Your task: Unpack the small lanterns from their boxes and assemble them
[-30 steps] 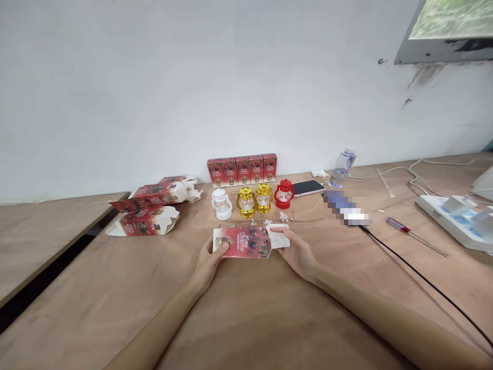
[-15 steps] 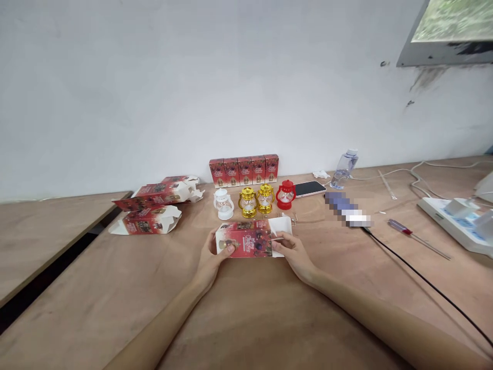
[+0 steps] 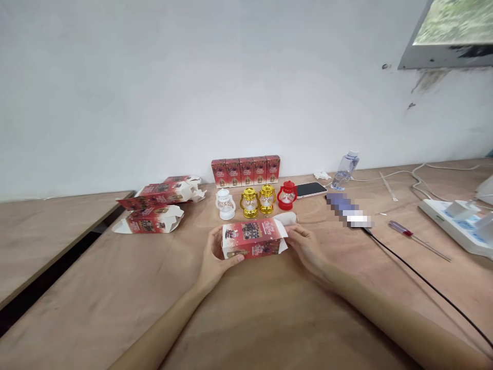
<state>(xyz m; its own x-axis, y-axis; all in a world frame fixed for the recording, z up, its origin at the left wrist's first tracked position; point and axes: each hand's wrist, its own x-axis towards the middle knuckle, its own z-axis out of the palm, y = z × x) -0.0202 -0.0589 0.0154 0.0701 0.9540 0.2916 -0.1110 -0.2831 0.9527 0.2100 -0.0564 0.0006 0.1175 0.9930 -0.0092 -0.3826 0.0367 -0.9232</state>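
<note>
A red printed cardboard box (image 3: 252,237) lies sideways above the table, its flaps open at the right end. My left hand (image 3: 216,261) is closed around its left end, thumb along the near lower edge. At the open end, the fingers of my right hand (image 3: 307,247) are bent and pinch near the white flap (image 3: 285,219); their tips are partly hidden behind it. Just beyond the box stand small lanterns: a white lantern (image 3: 225,204), a gold lantern (image 3: 249,203), a second gold lantern (image 3: 267,199) and a red lantern (image 3: 287,195).
Several closed red boxes (image 3: 246,171) stand in a row by the wall. Unfilled-looking open cartons (image 3: 154,220) lie at left, near a gap between tables. On the right are a phone (image 3: 311,189), a bottle (image 3: 345,170), a screwdriver (image 3: 418,239), a cable (image 3: 419,288) and a power strip (image 3: 458,226).
The box has been rolled so another printed side faces up, and its open end looks wider. My right hand has shifted slightly right along the flaps; my left hand still holds the other end.
</note>
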